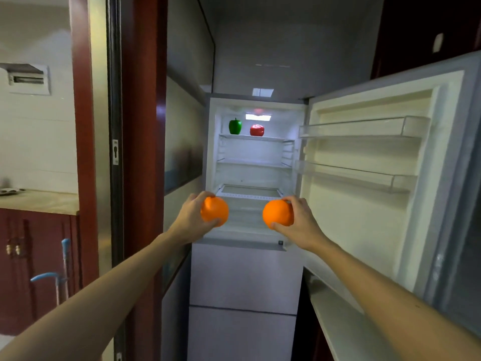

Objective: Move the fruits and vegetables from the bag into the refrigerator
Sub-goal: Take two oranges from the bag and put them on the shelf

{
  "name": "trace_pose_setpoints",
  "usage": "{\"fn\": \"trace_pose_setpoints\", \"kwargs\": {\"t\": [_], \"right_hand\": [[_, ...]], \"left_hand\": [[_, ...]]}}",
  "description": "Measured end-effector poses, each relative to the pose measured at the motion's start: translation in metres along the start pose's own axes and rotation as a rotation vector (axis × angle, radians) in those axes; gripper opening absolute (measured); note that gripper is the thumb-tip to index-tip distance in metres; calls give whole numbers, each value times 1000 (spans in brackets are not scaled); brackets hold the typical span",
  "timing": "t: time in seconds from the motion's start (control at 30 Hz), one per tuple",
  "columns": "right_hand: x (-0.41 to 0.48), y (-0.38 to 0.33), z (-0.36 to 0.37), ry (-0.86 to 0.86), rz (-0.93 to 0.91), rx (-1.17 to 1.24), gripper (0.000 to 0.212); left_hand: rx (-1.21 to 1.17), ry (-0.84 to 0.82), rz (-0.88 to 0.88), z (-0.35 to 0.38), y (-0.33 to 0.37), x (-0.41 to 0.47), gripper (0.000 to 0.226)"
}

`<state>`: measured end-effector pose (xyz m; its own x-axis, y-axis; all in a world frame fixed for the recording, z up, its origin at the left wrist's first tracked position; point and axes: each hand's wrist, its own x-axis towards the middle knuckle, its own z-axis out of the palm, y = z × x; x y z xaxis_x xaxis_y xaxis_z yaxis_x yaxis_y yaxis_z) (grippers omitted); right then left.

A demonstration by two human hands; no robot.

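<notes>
The refrigerator (212, 152) stands ahead with its upper door (364, 204) swung open to the right. On its top shelf sit a green pepper (235, 126) and a red pepper (257, 130), side by side. My left hand (191, 217) grips an orange (215, 211) in front of the lower left of the open compartment. My right hand (303, 222) grips a second orange (277, 213) at the lower right of the compartment. Both oranges hover just outside the bottom drawer area. No bag is in view.
The middle shelves (252, 164) and the door racks (364, 127) hold nothing. A dark red door frame (143, 152) stands left of the refrigerator. Beyond it are a counter (39, 201), red cabinets and a blue-handled tool (63, 269). The lower refrigerator drawers (244, 282) are closed.
</notes>
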<state>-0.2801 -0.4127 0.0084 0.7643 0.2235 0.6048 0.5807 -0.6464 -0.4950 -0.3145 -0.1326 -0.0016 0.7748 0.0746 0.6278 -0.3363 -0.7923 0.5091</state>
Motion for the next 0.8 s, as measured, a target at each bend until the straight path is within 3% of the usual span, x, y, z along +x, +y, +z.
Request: {"fn": "trace_pose_setpoints", "kwargs": {"t": [0.8], "right_hand": [[162,51,61,111,63,-41,69]], "left_hand": [[-42,-54,108,52,-95,183,73]]}}
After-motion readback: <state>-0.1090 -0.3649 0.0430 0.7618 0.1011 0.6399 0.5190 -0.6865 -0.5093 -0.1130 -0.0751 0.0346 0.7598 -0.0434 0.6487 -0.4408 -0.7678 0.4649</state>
